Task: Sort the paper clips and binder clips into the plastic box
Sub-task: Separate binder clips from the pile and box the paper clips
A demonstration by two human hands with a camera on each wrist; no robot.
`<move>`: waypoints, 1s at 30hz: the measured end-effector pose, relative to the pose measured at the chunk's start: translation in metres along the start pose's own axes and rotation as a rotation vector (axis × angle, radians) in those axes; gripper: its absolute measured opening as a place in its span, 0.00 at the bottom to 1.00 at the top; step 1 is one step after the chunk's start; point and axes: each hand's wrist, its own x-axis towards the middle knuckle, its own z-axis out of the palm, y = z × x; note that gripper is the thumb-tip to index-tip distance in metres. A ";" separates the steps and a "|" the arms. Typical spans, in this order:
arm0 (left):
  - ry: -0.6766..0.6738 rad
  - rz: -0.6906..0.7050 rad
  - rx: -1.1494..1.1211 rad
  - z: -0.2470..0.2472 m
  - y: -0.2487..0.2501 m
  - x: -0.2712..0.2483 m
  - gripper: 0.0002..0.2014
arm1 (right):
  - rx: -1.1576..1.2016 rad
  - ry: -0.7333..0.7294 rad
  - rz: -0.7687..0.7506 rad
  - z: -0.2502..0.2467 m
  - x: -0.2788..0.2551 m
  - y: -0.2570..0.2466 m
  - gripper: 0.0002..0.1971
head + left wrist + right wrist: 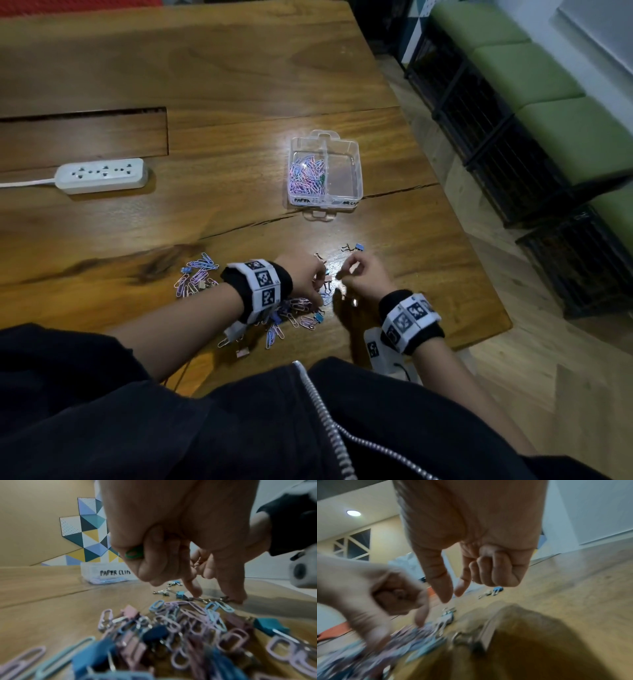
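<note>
**Both hands low over the clip pile**

We saw a wooden table [239,68] carrying everything. On it, left, lay a white power strip [101,176]. Toward the right stood the clear plastic box [356,171] with 2 compartments: the left one, labelled "PAPER CLIPS", held a heap of pastel paper clips [306,174]; what the right one held we could not tell. Near the table's front edge lay the loose pile of clips [291,308], paper clips mixed with blue and pink binder clips. Our left hand [305,277] reached down into it, outer fingers curled round a green paper clip [133,553], index finger touching the table. Our right hand [363,274] hovered just beside, thumb and index finger pointing down and slightly apart, the other 3 fingers curled in; we could not tell whether they held anything.
</note>
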 end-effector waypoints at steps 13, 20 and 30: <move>0.038 0.070 0.175 0.012 0.006 0.005 0.06 | -0.505 0.071 -0.164 0.023 -0.020 0.010 0.09; 0.045 -0.098 -0.743 -0.002 -0.024 -0.002 0.16 | 0.106 0.085 -0.085 0.010 -0.031 0.001 0.04; 0.089 -0.165 -0.774 -0.007 -0.031 -0.014 0.15 | -0.322 -0.165 -0.134 0.026 -0.039 0.007 0.16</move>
